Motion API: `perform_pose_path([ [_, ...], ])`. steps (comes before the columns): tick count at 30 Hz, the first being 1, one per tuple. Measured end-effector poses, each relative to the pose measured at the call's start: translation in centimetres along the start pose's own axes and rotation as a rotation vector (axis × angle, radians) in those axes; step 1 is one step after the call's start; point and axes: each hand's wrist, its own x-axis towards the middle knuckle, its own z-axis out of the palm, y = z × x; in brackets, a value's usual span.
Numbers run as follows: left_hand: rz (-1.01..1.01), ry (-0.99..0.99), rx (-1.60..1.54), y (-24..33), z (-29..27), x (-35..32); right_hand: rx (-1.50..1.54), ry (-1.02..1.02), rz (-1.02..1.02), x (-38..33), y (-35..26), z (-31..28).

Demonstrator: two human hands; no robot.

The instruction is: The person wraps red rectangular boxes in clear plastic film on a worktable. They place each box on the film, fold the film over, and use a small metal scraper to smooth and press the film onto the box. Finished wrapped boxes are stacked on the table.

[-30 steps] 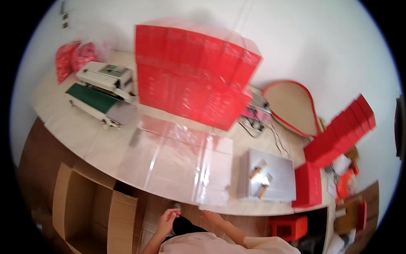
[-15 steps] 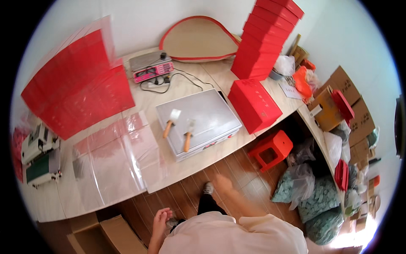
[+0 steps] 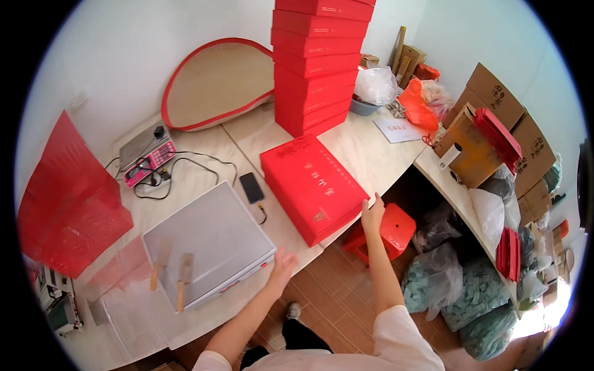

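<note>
My right hand (image 3: 373, 213) is at the near right corner of a red lidded box (image 3: 312, 185), its thumb and fingers around the corner. The box lies flat on the table with pale print on its lid. My left hand (image 3: 283, 267), slightly blurred, has its fingers apart and holds nothing. It is beside the front right corner of a grey metal flat-topped appliance (image 3: 213, 232). Two scrapers with wooden handles rest on that top: one scraper (image 3: 184, 275) near its front edge, the other scraper (image 3: 159, 263) to the left.
A tall stack of red boxes (image 3: 318, 62) stands behind the single box. A black phone (image 3: 252, 187) with a cable lies beside the appliance. Further left are a pink-fronted scale (image 3: 148, 162) and red sheets (image 3: 71, 204). A red stool (image 3: 396, 227) stands under the table edge.
My view has swung to the right. Both hands have come up from near my body: the right hand to the red box, the left beside the appliance's corner.
</note>
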Motion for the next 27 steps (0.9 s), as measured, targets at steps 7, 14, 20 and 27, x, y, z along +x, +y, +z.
perform_pose_path([
  [7,-0.132,0.196,-0.033,0.8,3.9,14.1,0.215,-0.152,0.056,1.6,3.4,3.8],
  [14,-0.095,0.227,-0.222,1.6,6.3,15.9,0.314,-0.203,0.135,1.0,1.8,1.7],
  [20,-0.118,0.173,-0.159,1.0,6.0,10.6,0.194,-0.183,0.132,-3.7,1.7,-4.3],
  [27,0.024,-0.003,0.217,0.0,6.9,-3.4,1.107,-0.68,1.122,-9.4,6.9,-12.4],
])
